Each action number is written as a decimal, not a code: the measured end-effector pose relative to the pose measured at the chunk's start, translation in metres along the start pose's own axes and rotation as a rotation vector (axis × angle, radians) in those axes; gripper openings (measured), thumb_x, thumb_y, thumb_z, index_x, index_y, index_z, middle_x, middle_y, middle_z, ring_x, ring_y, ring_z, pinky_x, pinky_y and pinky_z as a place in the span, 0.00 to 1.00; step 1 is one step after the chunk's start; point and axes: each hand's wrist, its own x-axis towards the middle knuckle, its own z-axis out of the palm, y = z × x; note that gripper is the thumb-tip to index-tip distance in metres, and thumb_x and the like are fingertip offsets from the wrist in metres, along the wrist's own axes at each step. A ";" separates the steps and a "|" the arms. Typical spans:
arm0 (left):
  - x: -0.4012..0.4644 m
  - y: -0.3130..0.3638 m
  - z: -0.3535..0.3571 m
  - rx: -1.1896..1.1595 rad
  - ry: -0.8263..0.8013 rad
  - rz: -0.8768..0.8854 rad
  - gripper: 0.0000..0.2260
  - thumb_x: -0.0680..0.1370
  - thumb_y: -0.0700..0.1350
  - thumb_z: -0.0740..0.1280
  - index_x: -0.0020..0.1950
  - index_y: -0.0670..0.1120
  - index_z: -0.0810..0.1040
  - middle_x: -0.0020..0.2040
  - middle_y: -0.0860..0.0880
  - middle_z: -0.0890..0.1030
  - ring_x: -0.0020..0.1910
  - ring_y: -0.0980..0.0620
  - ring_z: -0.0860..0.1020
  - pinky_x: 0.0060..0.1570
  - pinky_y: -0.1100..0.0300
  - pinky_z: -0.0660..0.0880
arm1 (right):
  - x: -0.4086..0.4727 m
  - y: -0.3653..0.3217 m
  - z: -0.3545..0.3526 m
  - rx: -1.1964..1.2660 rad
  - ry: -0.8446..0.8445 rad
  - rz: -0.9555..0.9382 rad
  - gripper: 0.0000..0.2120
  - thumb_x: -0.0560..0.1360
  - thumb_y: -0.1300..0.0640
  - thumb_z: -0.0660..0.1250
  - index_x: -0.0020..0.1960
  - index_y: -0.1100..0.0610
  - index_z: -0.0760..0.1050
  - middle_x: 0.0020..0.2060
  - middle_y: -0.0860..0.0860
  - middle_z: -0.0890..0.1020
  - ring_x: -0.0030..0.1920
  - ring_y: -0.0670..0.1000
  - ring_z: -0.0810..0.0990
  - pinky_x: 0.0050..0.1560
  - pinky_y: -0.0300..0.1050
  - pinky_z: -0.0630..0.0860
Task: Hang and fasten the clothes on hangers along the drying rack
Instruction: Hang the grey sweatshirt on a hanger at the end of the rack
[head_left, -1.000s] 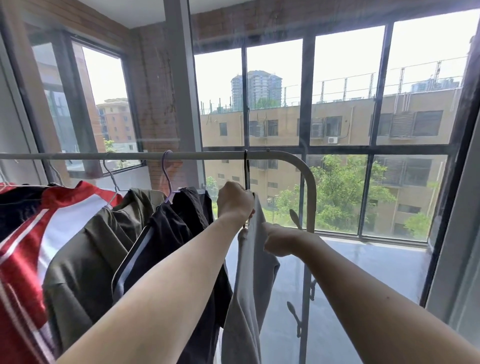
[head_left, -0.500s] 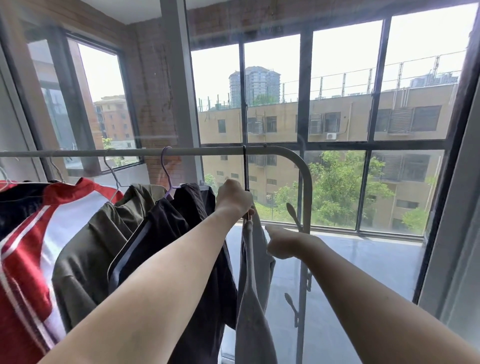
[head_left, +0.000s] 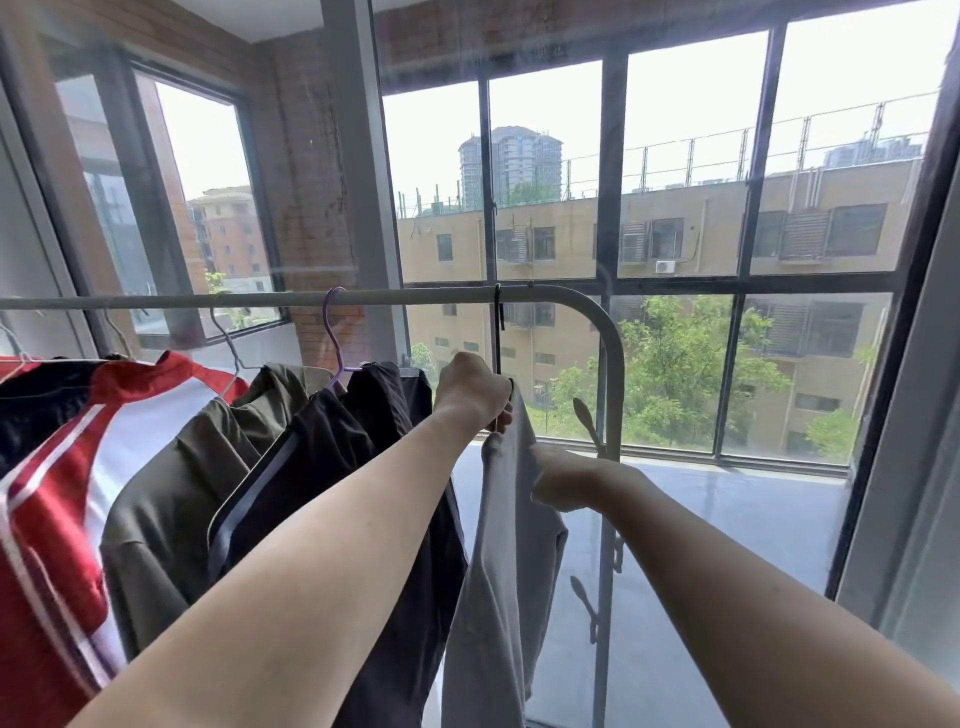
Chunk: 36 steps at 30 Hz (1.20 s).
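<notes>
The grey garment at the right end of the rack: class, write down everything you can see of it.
The grey garment is plain, pale grey and looks like soft, thin cloth. It hangs in long vertical folds from a dark hanger hook over the rack bar, beside the black garment. The left hand grips its top; the right hand pinches its edge lower down. Its bottom runs out of frame.

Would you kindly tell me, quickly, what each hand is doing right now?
Left hand: closed, grip at the top of the grey garment, by its black hanger.
Right hand: closed, pinching the grey garment's edge.
</notes>
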 end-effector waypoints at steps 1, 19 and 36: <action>0.000 0.001 -0.001 0.004 -0.010 -0.001 0.07 0.76 0.32 0.62 0.42 0.32 0.79 0.34 0.37 0.83 0.29 0.42 0.82 0.35 0.46 0.84 | 0.001 0.001 0.000 -0.001 0.004 0.005 0.19 0.74 0.64 0.57 0.64 0.62 0.64 0.55 0.60 0.74 0.54 0.58 0.76 0.51 0.51 0.74; 0.006 -0.005 0.004 -0.017 -0.029 -0.003 0.07 0.78 0.33 0.63 0.45 0.32 0.79 0.36 0.36 0.83 0.31 0.39 0.84 0.32 0.41 0.82 | -0.001 0.008 0.007 -0.005 -0.008 0.043 0.31 0.71 0.63 0.54 0.74 0.60 0.57 0.69 0.59 0.67 0.65 0.61 0.70 0.62 0.55 0.73; 0.007 -0.012 -0.002 0.096 0.003 0.029 0.09 0.72 0.37 0.63 0.42 0.35 0.82 0.36 0.39 0.84 0.37 0.40 0.85 0.36 0.42 0.83 | -0.010 0.004 0.008 0.046 0.041 0.035 0.30 0.70 0.60 0.56 0.72 0.59 0.60 0.66 0.57 0.70 0.62 0.58 0.71 0.59 0.53 0.74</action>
